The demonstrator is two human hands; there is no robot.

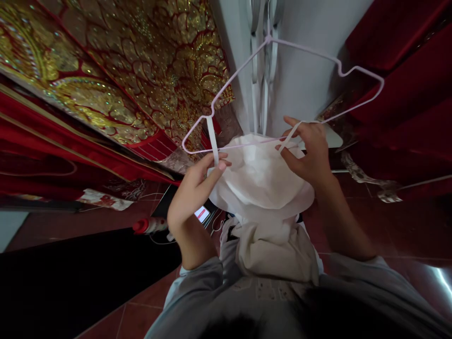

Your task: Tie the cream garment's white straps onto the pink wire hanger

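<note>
And here's the lilac wire hanger (269, 38), upright in front of the person, its hook end in front of the metal handles (253, 94) of a pale door (310, 66). The white garment (261, 174) hangs below and behind the lower bar, spreading toward the lap. On the left, one strap (212, 136) is looped over the hanger's shoulder — and the left hand (193, 188) has it pinched, thumb and forefinger closed at its lower end. Over on the right, the other strap (291, 134) runs across the right hand (310, 150), whose fingers (304, 133) are partly parted beside the bar; how firmly they grip, I can't tell.

Moving outward, beige cloth (278, 254) lies bunched in the lap. Past the left wrist there's a phone (202, 214) with its screen lit, a bottle (150, 225) with a red cap nearby. Gold-sequinned red fabric (148, 61) fills the upper left, deep red cloth (406, 103) hangs at the right — and reddish tiles (148, 292) show on the floor.
</note>
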